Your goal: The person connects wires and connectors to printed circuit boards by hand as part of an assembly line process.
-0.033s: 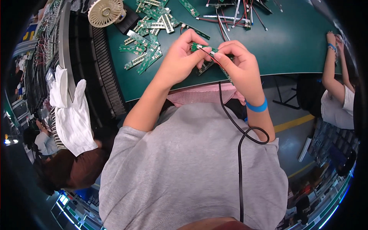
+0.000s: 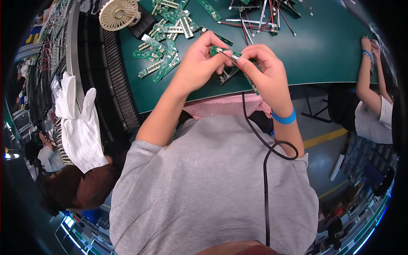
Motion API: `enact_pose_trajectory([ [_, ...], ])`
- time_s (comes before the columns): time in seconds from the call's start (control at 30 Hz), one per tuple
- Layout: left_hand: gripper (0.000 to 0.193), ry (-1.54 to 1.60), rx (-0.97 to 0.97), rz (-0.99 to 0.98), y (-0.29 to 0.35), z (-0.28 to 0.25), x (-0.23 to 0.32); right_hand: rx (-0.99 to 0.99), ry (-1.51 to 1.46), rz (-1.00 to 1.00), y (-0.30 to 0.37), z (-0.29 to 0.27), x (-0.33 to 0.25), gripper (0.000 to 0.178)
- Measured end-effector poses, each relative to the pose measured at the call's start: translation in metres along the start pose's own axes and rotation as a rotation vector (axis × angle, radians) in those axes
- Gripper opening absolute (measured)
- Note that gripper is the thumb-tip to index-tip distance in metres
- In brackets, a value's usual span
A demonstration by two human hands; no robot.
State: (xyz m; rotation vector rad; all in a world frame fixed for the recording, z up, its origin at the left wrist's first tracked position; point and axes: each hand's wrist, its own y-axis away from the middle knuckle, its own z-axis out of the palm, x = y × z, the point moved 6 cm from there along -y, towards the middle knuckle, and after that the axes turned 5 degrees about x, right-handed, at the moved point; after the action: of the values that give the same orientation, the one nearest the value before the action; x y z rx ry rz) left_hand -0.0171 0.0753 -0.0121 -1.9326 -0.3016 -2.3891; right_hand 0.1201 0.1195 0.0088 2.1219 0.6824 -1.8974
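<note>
Above the bench's near edge, both my hands are closed and close together. My left hand [image 2: 199, 63] pinches a small green circuit board [image 2: 214, 51] with a white connector near its end. Thin red and black wires [image 2: 231, 59] run from that connector to my right hand [image 2: 265, 70], whose thumb and fingers are closed on them. A green board edge [image 2: 251, 85] shows below the right palm; whether it belongs to the same board is hidden by the fingers. Beneath the hands, a dark board [image 2: 228, 75] lies on the green bench.
Loose green circuit boards [image 2: 163, 53] lie heaped at left, beside a cream fan [image 2: 118, 15]. Boards with wires [image 2: 272, 21] lie at the back. A dark conveyor [image 2: 100, 63] runs along the left, white gloves [image 2: 80, 127] beside it. A black cord [image 2: 266, 191] hangs down my front. Another person's arm [image 2: 364, 78] is at right.
My left hand has shifted slightly, and its fingers and the board end have tilted a little. My right hand stays almost in place, closed on the wires.
</note>
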Motion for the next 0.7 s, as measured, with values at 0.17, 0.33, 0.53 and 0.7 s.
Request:
enact_pose_trajectory([
  [0.17,0.058,-0.824,0.336,0.2,-0.008,-0.04,0.034,0.323,0.56,-0.298,-0.026,-0.034,-0.011,0.006],
  [0.33,0.052,-1.021,0.517,0.275,0.004,-0.078,0.039,0.174,0.625,-0.479,-0.043,-0.008,0.005,0.018],
  [0.53,0.038,-1.401,0.512,0.235,0.018,-0.091,0.022,-0.002,0.995,-0.327,-0.058,0.012,0.024,0.028],
  [0.7,0.03,-1.215,0.531,0.306,0.014,-0.098,0.014,-0.057,0.7,-0.29,-0.065,0.003,0.032,0.018],
])
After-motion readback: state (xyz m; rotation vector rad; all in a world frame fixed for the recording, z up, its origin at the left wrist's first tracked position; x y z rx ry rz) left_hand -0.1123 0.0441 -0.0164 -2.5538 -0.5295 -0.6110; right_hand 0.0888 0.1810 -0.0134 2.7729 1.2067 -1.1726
